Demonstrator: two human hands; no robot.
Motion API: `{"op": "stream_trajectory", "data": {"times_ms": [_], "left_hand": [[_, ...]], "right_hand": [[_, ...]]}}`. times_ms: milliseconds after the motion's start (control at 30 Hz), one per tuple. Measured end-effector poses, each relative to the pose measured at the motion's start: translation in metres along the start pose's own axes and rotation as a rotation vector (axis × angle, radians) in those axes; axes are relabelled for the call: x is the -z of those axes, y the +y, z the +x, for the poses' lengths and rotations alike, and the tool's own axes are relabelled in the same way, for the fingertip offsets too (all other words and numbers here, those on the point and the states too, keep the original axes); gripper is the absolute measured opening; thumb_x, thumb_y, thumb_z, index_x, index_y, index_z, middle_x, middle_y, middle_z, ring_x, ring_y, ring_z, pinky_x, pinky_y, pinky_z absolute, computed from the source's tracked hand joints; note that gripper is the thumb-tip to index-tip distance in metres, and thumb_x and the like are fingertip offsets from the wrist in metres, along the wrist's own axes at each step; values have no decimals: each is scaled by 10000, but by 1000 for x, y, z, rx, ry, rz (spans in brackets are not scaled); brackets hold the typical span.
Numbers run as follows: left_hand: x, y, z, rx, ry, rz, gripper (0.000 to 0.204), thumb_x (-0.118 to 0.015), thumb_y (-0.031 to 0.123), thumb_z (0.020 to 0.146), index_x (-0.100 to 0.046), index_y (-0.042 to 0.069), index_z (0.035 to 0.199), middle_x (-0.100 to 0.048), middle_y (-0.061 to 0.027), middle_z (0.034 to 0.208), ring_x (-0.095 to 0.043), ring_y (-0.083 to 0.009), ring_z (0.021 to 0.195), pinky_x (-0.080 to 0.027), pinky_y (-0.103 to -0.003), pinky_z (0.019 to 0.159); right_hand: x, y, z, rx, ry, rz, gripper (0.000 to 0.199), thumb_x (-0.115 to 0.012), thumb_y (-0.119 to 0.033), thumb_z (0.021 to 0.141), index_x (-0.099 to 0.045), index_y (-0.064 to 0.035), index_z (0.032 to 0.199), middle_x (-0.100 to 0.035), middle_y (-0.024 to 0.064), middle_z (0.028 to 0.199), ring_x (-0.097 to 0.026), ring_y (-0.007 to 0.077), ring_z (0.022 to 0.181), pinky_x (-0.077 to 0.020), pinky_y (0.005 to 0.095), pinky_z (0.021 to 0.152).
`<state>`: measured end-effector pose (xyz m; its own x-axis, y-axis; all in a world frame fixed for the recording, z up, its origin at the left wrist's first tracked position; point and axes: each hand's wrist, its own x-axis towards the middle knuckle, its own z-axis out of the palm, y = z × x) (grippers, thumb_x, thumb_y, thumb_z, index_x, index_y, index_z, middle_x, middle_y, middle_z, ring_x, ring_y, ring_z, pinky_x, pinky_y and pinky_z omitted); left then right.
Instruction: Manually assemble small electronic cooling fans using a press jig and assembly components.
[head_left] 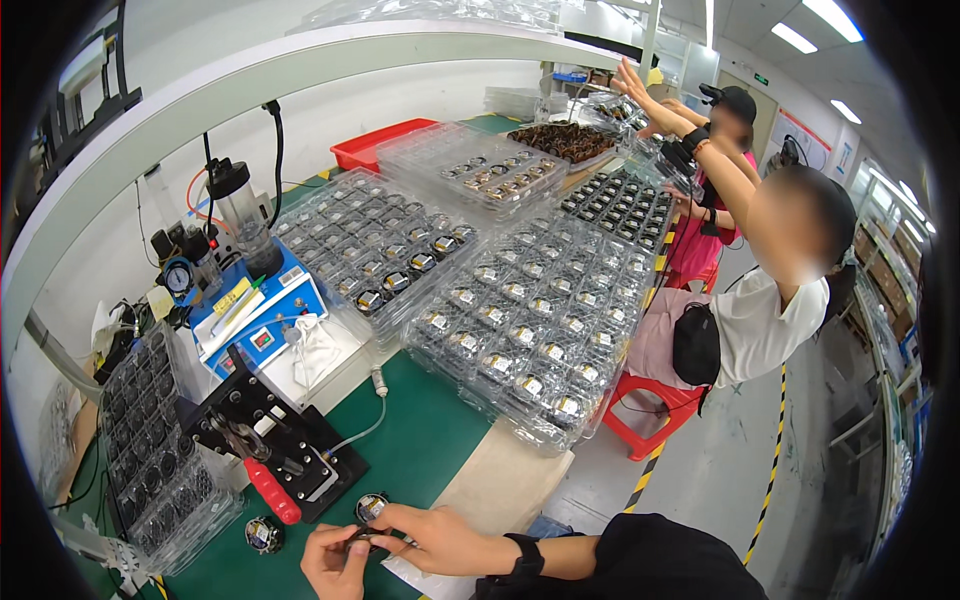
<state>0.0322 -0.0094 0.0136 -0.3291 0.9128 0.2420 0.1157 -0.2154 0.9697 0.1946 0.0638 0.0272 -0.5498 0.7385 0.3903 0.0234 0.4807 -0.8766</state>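
Near edge of the green counter (420,440): the person's left hand (335,560) and right hand (440,540) meet over a small dark part (362,538), both grips clamped on it, fingers pinching it from either side just above the counter. Touching the far side of the right hand's fingers, a small round metal-topped piece (371,507); a second round piece (263,535) lies to the left of the left hand, near but apart. Just beyond these, a black press jig (265,435) with a red handle (272,492), set on a black base plate. Left of the jig, a stack of clear plastic trays (150,450) with dark pockets. Farther back on the left, a blue control box (260,315) with gauges and a clear canister above it. Centre and right of the counter, large clear trays (540,330) filled with rows of small round parts, more trays (380,240) behind them, and a red bin (375,145) at the far end. To the right, two other people beside the counter, one on a red stool (650,415), arms raised toward the far trays.
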Motion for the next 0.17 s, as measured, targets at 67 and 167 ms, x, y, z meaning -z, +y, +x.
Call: {"op": "stream_trajectory", "data": {"times_ms": [67,167], "left_hand": [[-3,5,0,28,-72,-61,342,-690,99,822,-512,-3,1095,-523,-59,932,-547,-136,831,-437,-251,746],[-3,10,3,81,-191,-151,397,-710,110,813,-510,3,1139,-570,-120,1101,-597,-186,922,-471,-299,818]], "right_hand": [[16,-7,-1,-44,-32,-107,173,-608,-162,883,-522,-92,1016,-617,95,854,-620,311,682,-475,374,534],[42,-1,-2,-55,19,-232,251,-608,-189,897,-526,-86,1110,-655,89,923,-663,283,742,-517,342,567]]}}
